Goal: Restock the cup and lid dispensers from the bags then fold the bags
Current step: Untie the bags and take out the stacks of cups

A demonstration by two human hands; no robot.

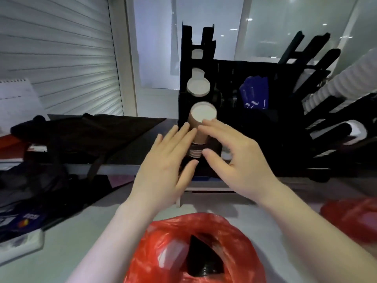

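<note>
**Hands, 2.**
- Left hand [163,170]: open, fingers straight and close together. The fingertips lie against the left side of the brown cup stack [199,129]. It has hold of nothing.
- Right hand [240,160]: open, fingers loosely spread. The forefinger tip touches the rim of the top cup's white base, and the thumb lies just beside the banded rims lower down the stack. It has closed round nothing.

**Cup stack, 1.** It stands at the foot of the tall black dispenser column [187,37], at the far side of the bench [81,231]. It tilts so that its white base faces the camera. The number of cups in it cannot be counted.

**White round faces in the column's openings, 2.** Both are above the stack, a larger one [199,86] and a higher one [197,53].

**Red plastic bags, 2.**
- The first bag [163,252] is at the bench's near edge, mouth open, with a dark pointed thing [204,256] inside it.
- The second bag [350,217] is at the bench's right edge, partly out of view.

**Slanted black racks [318,48].** They stand to the right of the column and hold two white items: one long ribbed stack [336,82] and one shorter piece [357,129] below it.

**Blue packets [255,92].** They sit in the black box between the column and the racks. The count is unclear.

**Left edge of the bench.** One dark cloth bag [91,131] and one spiral pad [16,94].
</note>
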